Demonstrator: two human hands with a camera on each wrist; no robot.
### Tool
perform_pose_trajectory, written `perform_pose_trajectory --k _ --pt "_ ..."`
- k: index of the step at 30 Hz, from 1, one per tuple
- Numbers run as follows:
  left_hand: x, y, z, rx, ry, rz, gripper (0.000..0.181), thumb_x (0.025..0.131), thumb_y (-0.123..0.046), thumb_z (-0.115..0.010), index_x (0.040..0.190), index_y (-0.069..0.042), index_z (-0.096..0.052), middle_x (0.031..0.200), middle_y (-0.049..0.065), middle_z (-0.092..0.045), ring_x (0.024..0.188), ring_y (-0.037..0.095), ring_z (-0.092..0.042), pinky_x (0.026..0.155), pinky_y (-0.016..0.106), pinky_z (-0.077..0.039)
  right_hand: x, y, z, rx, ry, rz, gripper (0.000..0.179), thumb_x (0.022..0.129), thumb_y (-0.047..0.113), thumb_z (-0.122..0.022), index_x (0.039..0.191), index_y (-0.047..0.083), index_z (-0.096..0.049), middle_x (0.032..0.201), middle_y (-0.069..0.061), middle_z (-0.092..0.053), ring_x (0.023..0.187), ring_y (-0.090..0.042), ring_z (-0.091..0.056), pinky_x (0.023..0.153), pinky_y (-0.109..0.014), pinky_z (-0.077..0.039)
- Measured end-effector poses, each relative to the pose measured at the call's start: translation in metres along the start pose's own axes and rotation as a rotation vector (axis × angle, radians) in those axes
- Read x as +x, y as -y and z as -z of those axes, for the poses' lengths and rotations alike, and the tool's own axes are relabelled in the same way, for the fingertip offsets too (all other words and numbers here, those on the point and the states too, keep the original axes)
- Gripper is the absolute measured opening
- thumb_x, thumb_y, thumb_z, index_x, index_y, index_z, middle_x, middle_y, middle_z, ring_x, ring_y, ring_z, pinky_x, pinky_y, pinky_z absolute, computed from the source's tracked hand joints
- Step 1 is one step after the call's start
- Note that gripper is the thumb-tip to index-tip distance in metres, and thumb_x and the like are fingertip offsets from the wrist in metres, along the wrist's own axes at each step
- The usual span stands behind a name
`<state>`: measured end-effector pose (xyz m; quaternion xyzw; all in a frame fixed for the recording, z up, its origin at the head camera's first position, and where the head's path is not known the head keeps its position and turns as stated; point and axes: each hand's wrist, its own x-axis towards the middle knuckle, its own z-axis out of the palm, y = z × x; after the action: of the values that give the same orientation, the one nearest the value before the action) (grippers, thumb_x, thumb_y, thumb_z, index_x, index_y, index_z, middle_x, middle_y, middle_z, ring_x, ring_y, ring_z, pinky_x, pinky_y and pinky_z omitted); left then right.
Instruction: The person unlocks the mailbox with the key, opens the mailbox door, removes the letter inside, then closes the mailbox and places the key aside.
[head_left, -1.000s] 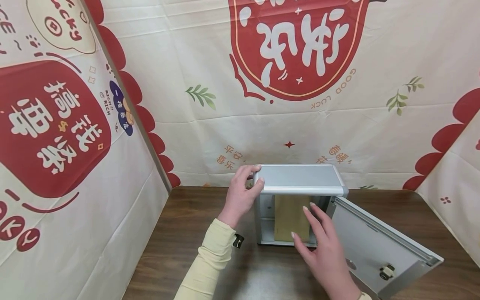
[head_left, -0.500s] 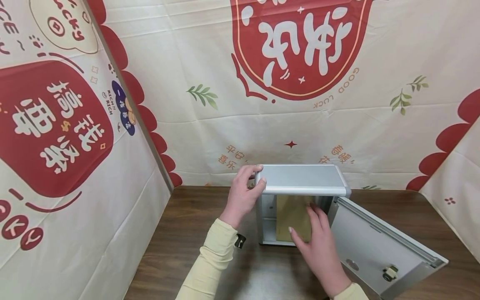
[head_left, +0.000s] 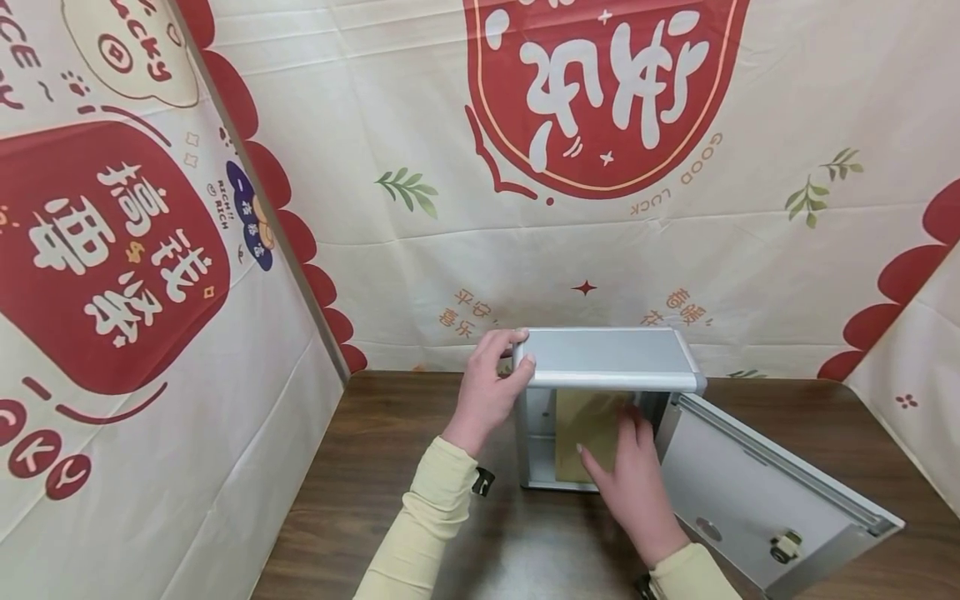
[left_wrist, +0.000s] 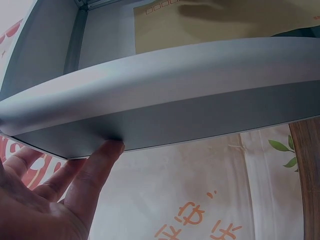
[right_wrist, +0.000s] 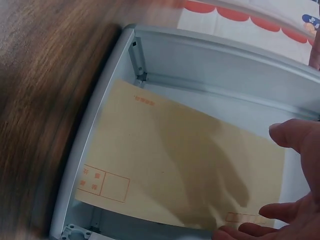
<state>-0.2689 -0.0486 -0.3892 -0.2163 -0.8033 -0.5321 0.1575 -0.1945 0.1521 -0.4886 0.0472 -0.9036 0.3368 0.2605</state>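
Just ahead of the fingers of the right hand (head_left: 633, 479), a kraft-paper envelope (right_wrist: 145, 145) stands on end inside a silver metal box (head_left: 607, 357), broad printed face toward the fingers and slightly askew to the walls. Right fingers: apart, thumb in front of the envelope's face, the others by its nearer long edge; contact cannot be confirmed. Left hand (head_left: 483, 396), up and left of the right fingers: fingers bent around the box's upper corner, gripping it. Box door (head_left: 757, 492): hinged outward, just right of the right fingers, cam lock (head_left: 786, 546) fitted.

Handling assessment: the envelope looks light and thin, and should prove flexible, fairly smooth and liable to crease under a hard squeeze. Contents, if any, are not visible. Recommended hold: a light pinch on the long edge nearest the right fingers, thumb on the printed face, other fingers behind. Risk: if the paper lies flush against the box's rear, the fingers find little edge and may slide off; the gap beside that edge appears the better entry.
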Motion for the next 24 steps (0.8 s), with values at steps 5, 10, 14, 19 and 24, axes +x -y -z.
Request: perform_pose_trajectory --k 5,10,14,19,24 --pt "0.0 0.0 0.0 -0.006 0.006 0.013 0.032 0.09 -0.026 -0.061 0.121 -0.018 -0.062 0.123 -0.006 -0.053 0.106 0.019 -0.056 0.08 0.035 -0.051 0.004 -0.007 -0.006 -0.009 -0.007 -0.016 0.077 0.076 0.015 -0.078 0.132 -0.014 -0.036 0.131 -0.037 -0.033 0.116 -0.05 -0.04 0.09 -0.061 -0.039" --pt "0.0 0.001 -0.001 -0.003 0.006 0.021 0.033 0.09 -0.027 -0.061 0.122 -0.018 -0.061 0.123 -0.006 -0.053 0.107 0.018 -0.056 0.079 0.032 -0.051 0.007 -0.012 -0.011 -0.024 0.053 -0.069 0.081 0.079 0.02 -0.076 0.137 -0.015 -0.03 0.134 -0.038 -0.03 0.115 -0.052 -0.041 0.087 -0.062 -0.041" --pt "0.0 0.003 -0.001 0.0 0.008 0.029 0.033 0.091 -0.027 -0.061 0.122 -0.019 -0.061 0.123 -0.005 -0.052 0.106 0.019 -0.056 0.078 0.032 -0.051 0.005 -0.015 -0.015 -0.03 0.078 -0.105 0.083 0.081 0.022 -0.074 0.14 -0.013 -0.026 0.136 -0.038 -0.026 0.115 -0.053 -0.04 0.085 -0.062 -0.042" --pt "0.0 0.003 -0.001 -0.001 0.009 0.028 0.033 0.091 -0.027 -0.061 0.123 -0.018 -0.061 0.124 -0.004 -0.052 0.107 0.02 -0.056 0.078 0.036 -0.052 0.005 -0.019 -0.022 -0.029 0.068 -0.13 0.085 0.081 0.022 -0.074 0.141 -0.012 -0.024 0.137 -0.039 -0.026 0.11 -0.056 -0.044 0.08 -0.062 -0.045" --pt "-0.001 0.001 -0.001 -0.004 0.009 0.026 0.033 0.091 -0.026 -0.061 0.123 -0.018 -0.061 0.124 -0.004 -0.052 0.107 0.021 -0.056 0.08 0.04 -0.052 0.004 -0.022 -0.027 -0.028 0.063 -0.148 0.09 0.081 0.021 -0.074 0.143 -0.012 -0.018 0.136 -0.04 -0.026 0.109 -0.057 -0.044 0.08 -0.063 -0.044"
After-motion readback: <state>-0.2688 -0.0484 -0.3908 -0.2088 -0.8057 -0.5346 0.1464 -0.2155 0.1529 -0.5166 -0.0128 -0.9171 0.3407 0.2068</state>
